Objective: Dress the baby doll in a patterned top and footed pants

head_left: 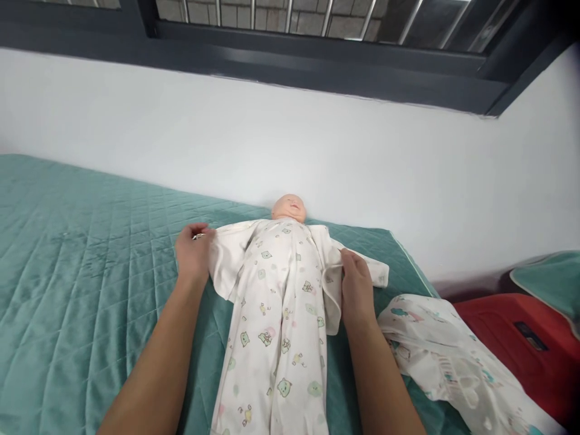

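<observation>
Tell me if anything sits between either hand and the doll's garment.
Nothing visible does. The left hand pinches one flap of the garment, the right hand rests on the other flap; the printed cloth lies off to the right.

"Bright?"

"Yes, soft and even across the doll. Its white garment keeps its print, with no glare."

"Shadows?"

"Faint ones just beside the doll, and a darker patch far to its right."

"Sharpness?"

"Crisp around the doll. Above it the window frame bows, and the corners smear slightly."
</observation>
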